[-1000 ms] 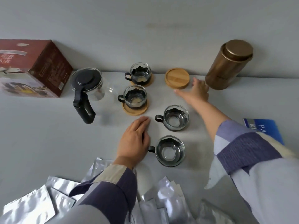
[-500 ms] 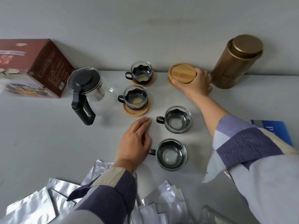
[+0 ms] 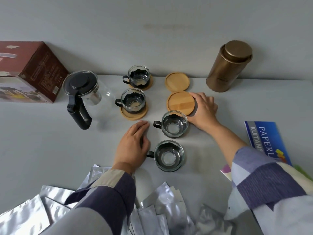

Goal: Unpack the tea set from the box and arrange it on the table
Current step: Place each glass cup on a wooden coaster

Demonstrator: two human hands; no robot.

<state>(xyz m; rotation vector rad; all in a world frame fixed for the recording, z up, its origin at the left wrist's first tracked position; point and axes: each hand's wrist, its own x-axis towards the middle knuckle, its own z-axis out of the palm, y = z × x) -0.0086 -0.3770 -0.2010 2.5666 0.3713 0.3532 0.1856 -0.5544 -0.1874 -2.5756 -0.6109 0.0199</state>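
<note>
My right hand (image 3: 202,111) grips a round wooden coaster (image 3: 180,103) lying on the table just behind a glass cup (image 3: 174,124). A second bare coaster (image 3: 177,81) lies farther back. Two glass cups (image 3: 138,76) (image 3: 133,100) with black holders stand on their own coasters at centre left. Another cup (image 3: 168,155) stands directly on the table, its handle beside my left hand (image 3: 133,145), which rests flat, palm down. A glass teapot (image 3: 84,92) with black lid and handle stands to the left. The red-brown tea set box (image 3: 28,72) sits at the far left.
A bronze tin canister (image 3: 228,66) stands at the back right against the wall. A blue booklet (image 3: 265,141) lies at the right edge. Several silver foil pouches (image 3: 157,216) are strewn along the near edge of the grey table (image 3: 42,141).
My right hand reached the stacked coasters by the canister, lifted the top one and brought it nearer, setting it behind the third cup. One coaster stayed in place. My left hand stayed put.
</note>
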